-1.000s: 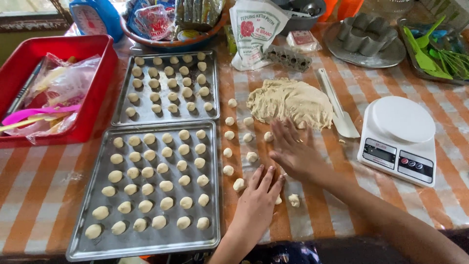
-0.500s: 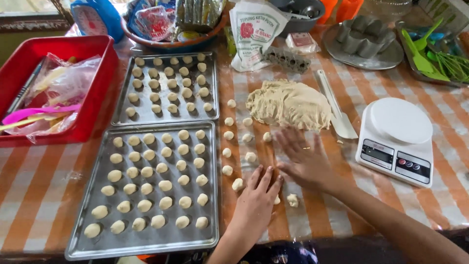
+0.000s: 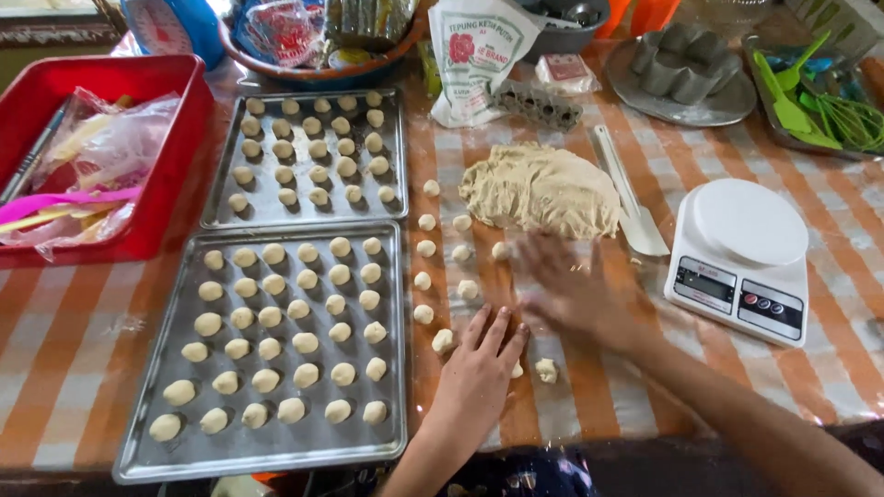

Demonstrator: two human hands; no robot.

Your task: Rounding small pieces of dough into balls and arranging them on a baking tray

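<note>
Both hands lie flat and open, holding nothing: the left hand (image 3: 479, 368) and the blurred right hand (image 3: 571, 290) press the tabletop (image 3: 589, 396) just below the rough, pale dough mass (image 3: 543, 189), among small round dough balls (image 3: 444, 340).

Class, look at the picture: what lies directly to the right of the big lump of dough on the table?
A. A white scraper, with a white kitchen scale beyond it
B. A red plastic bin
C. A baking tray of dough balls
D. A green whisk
A: the white scraper lies along the right edge of the dough lump, and the white kitchen scale sits further right.
</note>
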